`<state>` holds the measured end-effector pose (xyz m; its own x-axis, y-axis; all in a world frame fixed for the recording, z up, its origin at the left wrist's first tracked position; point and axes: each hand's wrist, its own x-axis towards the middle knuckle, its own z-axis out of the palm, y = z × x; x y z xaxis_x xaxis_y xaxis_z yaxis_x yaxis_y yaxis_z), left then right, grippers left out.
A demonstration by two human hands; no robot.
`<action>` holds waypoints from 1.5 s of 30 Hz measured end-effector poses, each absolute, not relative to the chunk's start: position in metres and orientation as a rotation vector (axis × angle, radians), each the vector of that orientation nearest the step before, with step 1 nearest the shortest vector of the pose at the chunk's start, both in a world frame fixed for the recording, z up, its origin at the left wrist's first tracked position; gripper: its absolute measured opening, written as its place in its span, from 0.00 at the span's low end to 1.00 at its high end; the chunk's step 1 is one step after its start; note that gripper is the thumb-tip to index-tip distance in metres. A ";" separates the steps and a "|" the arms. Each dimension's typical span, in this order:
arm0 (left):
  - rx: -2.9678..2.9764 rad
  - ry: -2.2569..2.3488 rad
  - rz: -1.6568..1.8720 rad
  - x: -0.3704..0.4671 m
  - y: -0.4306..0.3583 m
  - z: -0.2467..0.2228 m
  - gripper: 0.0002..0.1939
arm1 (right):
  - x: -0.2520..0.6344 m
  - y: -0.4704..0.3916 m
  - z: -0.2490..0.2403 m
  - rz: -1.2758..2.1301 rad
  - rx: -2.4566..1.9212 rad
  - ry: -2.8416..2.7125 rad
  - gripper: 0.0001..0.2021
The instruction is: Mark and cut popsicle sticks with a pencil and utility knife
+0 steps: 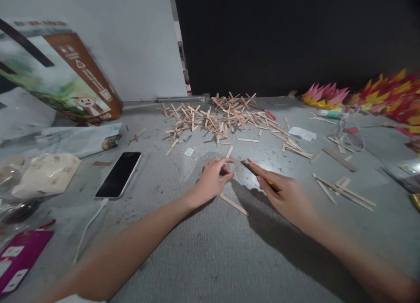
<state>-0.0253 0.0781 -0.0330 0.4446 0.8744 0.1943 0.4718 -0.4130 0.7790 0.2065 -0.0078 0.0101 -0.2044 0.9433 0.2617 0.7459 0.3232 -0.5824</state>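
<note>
Through the head camera, I see my right hand point(288, 198) closed around a thin black and yellow tool shaped like a pen point(253, 169). Its tip points at my left hand point(213, 178), with a small gap between them. My left thumb and finger come close together by a small, pale, see-through blur point(236, 168); I cannot tell if they grip it.

Both hands are over the middle of the grey counter point(183, 259). A short bit of pale, flat wooden stick point(229, 151) shows just past my left hand, on the side of the far edge. A longer pale, flat wooden stick point(234, 205) lies on the near side of that hand, slanted.

By the far edge sits a big heap of pale wooden sticks point(216, 117), many crossed like stars. More loose wooden sticks point(349, 193) lie toward the right edge. Spiky pink and yellow shapes point(324, 96) and spiky red and yellow shapes point(392, 97) stand toward the far right corner.

Toward the left edge, a white phone with a black screen point(120, 176) has a white cord point(88, 226) plugged in. A flat purple thing point(28, 257) lies toward the near left corner.
</note>
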 end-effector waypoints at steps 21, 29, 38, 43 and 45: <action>2.408 1.184 0.670 -0.037 0.087 -0.026 0.10 | 0.222 0.005 0.008 0.493 -1.535 -2.190 0.26; 2.416 1.147 0.727 -0.040 0.095 -0.027 0.09 | 0.235 0.043 0.027 0.244 -1.319 -2.688 0.25; 2.314 1.159 0.776 -0.041 0.102 -0.031 0.07 | 0.221 0.066 0.041 0.253 -1.331 -2.751 0.23; 2.253 1.203 0.718 -0.042 0.104 -0.027 0.06 | 0.221 0.070 0.036 0.239 -1.365 -2.801 0.23; 2.243 1.223 0.696 -0.041 0.104 -0.025 0.07 | 0.222 0.072 0.037 0.253 -1.363 -2.826 0.23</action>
